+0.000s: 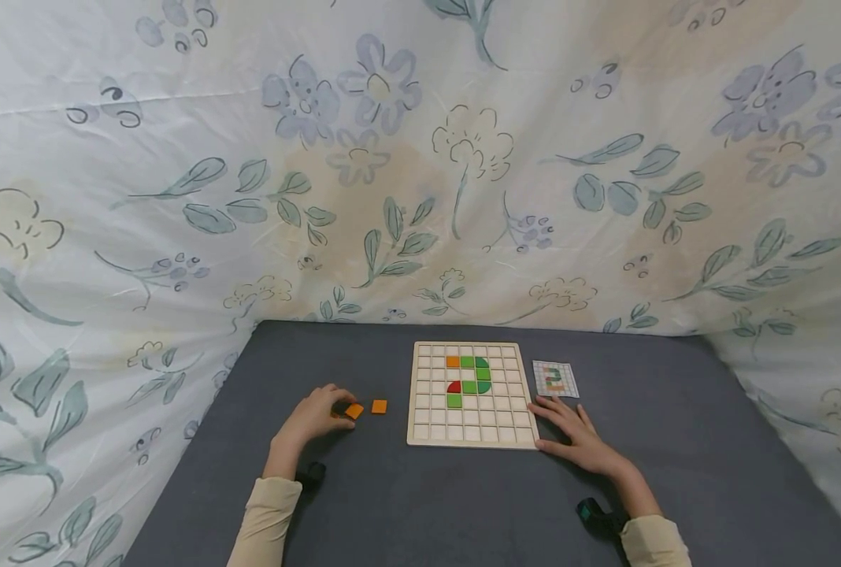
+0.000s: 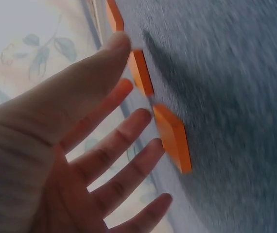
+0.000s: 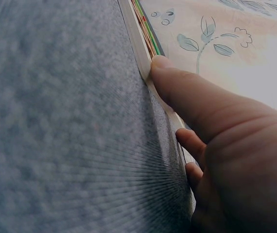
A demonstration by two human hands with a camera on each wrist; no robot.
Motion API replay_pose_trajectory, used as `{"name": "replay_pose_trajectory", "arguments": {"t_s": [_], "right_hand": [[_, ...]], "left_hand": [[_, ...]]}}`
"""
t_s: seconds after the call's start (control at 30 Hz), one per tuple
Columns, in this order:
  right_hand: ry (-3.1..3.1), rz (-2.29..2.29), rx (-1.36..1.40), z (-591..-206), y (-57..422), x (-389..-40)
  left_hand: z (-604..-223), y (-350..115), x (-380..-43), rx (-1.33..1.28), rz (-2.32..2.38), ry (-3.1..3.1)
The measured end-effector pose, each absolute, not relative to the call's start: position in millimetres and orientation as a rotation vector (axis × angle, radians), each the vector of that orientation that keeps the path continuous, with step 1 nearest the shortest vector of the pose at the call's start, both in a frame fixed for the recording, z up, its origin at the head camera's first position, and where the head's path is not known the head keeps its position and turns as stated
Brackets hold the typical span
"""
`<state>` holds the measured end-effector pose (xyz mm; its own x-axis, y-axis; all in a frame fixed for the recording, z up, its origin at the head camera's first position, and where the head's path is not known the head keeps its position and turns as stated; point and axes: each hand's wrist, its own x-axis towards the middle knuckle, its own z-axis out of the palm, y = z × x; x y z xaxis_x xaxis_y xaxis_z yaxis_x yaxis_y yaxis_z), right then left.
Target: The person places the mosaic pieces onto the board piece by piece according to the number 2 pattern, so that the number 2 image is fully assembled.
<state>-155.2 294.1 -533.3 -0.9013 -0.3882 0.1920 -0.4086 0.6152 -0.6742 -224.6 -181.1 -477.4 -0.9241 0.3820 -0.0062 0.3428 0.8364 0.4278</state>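
Note:
My left hand [image 1: 314, 416] is at the left of the table, thumb and fingers apart around an orange square tile [image 1: 353, 411]. In the left wrist view its fingers [image 2: 129, 131] reach to the orange tiles, the nearest tile [image 2: 172, 138] right at the fingertips. Another orange tile [image 1: 379, 406] lies flat to the right of this hand. My right hand [image 1: 579, 437] rests with spread fingers along the right edge of a wooden grid board [image 1: 473, 433], thumb at its near corner. Green, orange and red tiles, some with a rounded corner, sit in the board's upper cells.
A small printed card [image 1: 555, 379] with a coloured pattern on a grid lies just right of the board. Dark grey cloth covers the table [image 1: 463, 504]. A flowered curtain [image 1: 392, 197] hangs behind and at both sides.

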Motion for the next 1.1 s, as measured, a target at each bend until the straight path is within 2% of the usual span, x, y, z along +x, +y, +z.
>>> {"name": "replay_pose_trajectory", "arguments": {"t_s": [0.73,1.1], "right_hand": [[-2.778,1.154,0.69,-536.0,293.5,-155.7],[-2.787,1.156,0.697,-537.8,294.8,-156.3]], "left_hand": [[-475.5,-216.8,-222.3,0.415,0.601,2.951],[-476.4,-220.0,-222.5,0.404,0.58,2.959]]}}
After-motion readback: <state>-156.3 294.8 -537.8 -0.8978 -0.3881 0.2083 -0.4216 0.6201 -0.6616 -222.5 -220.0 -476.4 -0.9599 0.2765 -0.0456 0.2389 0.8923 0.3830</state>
